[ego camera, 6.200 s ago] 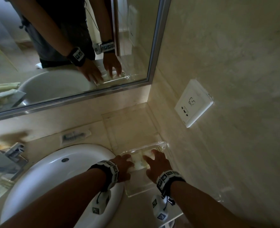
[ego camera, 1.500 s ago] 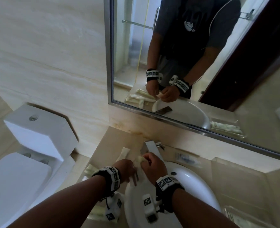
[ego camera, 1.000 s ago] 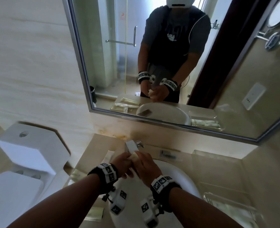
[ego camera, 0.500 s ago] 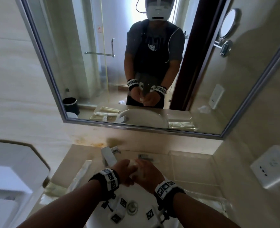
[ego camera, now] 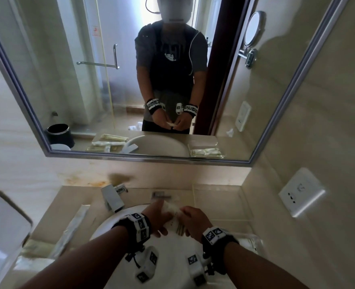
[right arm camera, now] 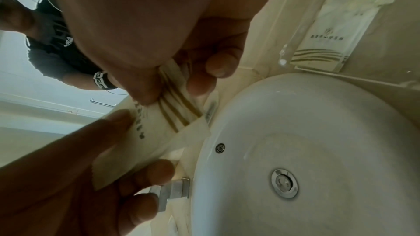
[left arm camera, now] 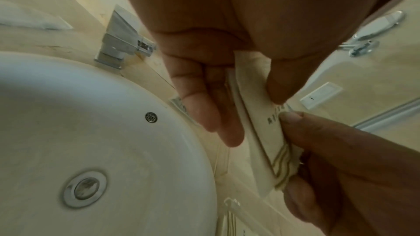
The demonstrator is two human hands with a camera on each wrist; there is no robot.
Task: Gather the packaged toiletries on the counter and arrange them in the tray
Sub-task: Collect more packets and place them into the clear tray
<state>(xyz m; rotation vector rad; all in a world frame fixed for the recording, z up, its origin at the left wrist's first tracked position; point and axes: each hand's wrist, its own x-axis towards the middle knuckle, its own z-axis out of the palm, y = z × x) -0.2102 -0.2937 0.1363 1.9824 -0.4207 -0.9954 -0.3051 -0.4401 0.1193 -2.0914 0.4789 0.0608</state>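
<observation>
A cream toiletry packet (ego camera: 173, 209) with olive stripes is held over the white sink (ego camera: 172, 265) between both hands. My left hand (ego camera: 162, 215) pinches its plain end (left arm camera: 256, 114) between thumb and fingers. My right hand (ego camera: 188, 217) grips the striped end (right arm camera: 172, 107). The clear tray (ego camera: 256, 240) sits on the counter to the right of the sink, just past my right wrist. It holds matching packets (right arm camera: 327, 39).
More packets lie on the counter left of the sink: a long one (ego camera: 76, 222) and flat ones (ego camera: 34, 247). A small packet (ego camera: 162, 196) lies behind the basin beside the chrome faucet (ego camera: 112, 197). A wall socket (ego camera: 301, 192) is on the right; the mirror is ahead.
Both hands have carried the packet from beside the faucet rightward over the basin. The view has swung right, bringing the right wall into sight.
</observation>
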